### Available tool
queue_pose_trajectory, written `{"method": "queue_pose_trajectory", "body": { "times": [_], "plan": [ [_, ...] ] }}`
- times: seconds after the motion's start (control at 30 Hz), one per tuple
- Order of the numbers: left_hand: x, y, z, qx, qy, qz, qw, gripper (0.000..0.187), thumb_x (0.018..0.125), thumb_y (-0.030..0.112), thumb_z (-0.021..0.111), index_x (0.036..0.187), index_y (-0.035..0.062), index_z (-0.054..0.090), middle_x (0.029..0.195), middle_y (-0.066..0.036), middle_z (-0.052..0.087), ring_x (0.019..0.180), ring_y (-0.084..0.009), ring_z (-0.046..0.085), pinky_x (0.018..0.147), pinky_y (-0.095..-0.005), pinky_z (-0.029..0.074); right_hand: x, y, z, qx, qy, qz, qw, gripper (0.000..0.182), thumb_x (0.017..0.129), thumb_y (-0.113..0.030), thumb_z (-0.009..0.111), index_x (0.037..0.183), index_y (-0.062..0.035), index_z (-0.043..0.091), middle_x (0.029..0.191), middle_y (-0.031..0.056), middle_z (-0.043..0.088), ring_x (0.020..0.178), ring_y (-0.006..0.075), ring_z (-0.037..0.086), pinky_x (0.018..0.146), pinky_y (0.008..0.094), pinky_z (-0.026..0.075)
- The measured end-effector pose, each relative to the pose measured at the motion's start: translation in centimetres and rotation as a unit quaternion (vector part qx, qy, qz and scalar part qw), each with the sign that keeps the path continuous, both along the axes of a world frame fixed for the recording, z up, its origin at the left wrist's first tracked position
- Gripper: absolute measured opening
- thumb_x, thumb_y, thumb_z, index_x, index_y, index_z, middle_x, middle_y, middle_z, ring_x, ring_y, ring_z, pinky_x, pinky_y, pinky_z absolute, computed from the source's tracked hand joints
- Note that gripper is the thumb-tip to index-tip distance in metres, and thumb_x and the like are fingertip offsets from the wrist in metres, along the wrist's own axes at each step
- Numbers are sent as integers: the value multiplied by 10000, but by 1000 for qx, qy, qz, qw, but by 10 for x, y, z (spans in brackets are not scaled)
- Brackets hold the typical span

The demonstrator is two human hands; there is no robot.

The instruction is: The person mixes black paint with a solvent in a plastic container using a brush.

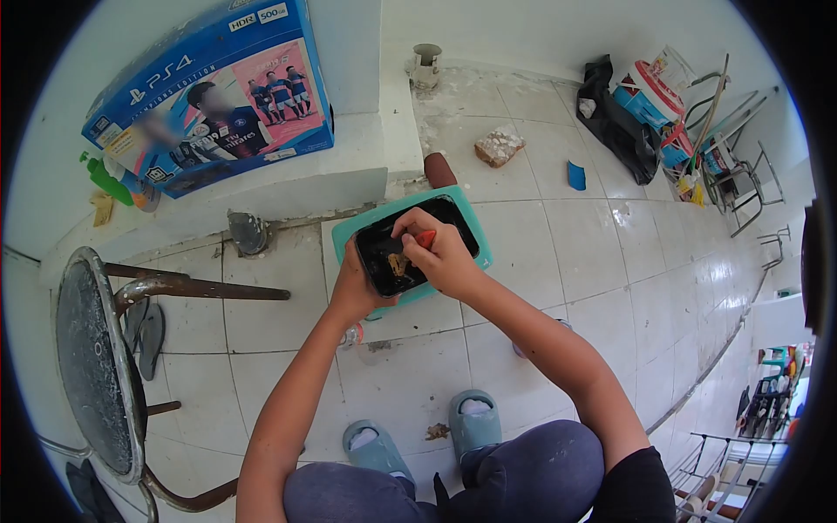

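My left hand (352,286) is wrapped around the near left side of a black tray (377,247), held tilted over a teal tub (479,228) on the floor. Inside the tray lies a yellowish-brown clump (398,264). Over the tray, my right hand (446,258) is closed around a tool with a red handle (425,238); its working end is too dark to make out. Dark material or a dark lining shows inside the tub beyond the tray.
A PS4 box (209,100) stands on the ledge at left, with a green bottle (106,181) beside it. A metal stool (100,366) lies tipped on the left. Farther off are a stone chunk (500,146), a blue scrap (576,175) and paint buckets (649,96).
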State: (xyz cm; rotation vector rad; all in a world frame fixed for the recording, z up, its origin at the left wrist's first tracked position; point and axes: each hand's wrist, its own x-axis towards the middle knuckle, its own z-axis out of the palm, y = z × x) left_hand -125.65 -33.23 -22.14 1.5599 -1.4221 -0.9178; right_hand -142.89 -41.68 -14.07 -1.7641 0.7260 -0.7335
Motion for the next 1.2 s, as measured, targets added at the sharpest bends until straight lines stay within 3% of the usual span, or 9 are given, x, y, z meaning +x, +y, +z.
{"method": "queue_pose_trajectory", "body": {
  "times": [0.13,0.43,0.53,0.6,0.8,1.13,1.2],
  "plan": [
    [-1,0,0,3,2,1,1000,1182,554,105,930,1468,74,182,1368,-144,493,1268,-321,543,1092,-392,449,-7,-1,1,29,12,9,999,105,952,-81,554,1032,-16,568,702,93,572,633,162,514,634,308,447],
    [1,0,-2,-9,9,1,1000,1219,546,138,935,1482,39,162,1411,-166,481,1312,-344,510,1131,-395,416,-26,-11,4,-45,45,-43,997,88,930,-83,568,998,-32,545,692,125,559,632,237,534,645,339,458],
    [2,0,-3,-1,-13,-4,1000,1154,629,163,912,1477,70,135,1430,-160,470,1315,-299,520,1129,-385,402,-37,-16,10,-72,59,-81,992,91,924,-82,571,1000,-44,539,689,135,551,625,258,530,643,343,459],
    [1,0,-4,-1,-2,6,1000,1244,547,140,937,1501,31,146,1428,-175,473,1338,-350,489,1148,-397,395,-44,-18,13,-59,85,-120,987,92,917,-73,572,997,-52,532,665,117,527,594,237,498,618,332,445],
    [1,0,-4,-8,3,3,1000,1233,553,135,944,1500,30,161,1434,-181,469,1340,-348,489,1147,-398,394,-60,-23,9,-88,57,-177,978,131,894,-35,570,1022,-52,552,622,67,433,562,140,410,562,278,393],
    [0,-1,-2,-20,0,6,1000,1210,556,153,941,1499,28,193,1415,-185,477,1334,-356,486,1143,-399,393,-51,-28,2,-108,50,-251,961,130,898,-28,574,1024,-52,592,614,50,414,559,114,391,541,266,368],
    [1,0,-3,-23,-9,8,1000,1210,557,154,939,1501,30,191,1412,-186,474,1334,-360,484,1142,-403,392,-47,-28,1,-109,28,-260,959,116,920,-28,539,1021,-33,596,620,-12,407,592,66,367,550,245,329]
  ]
}}
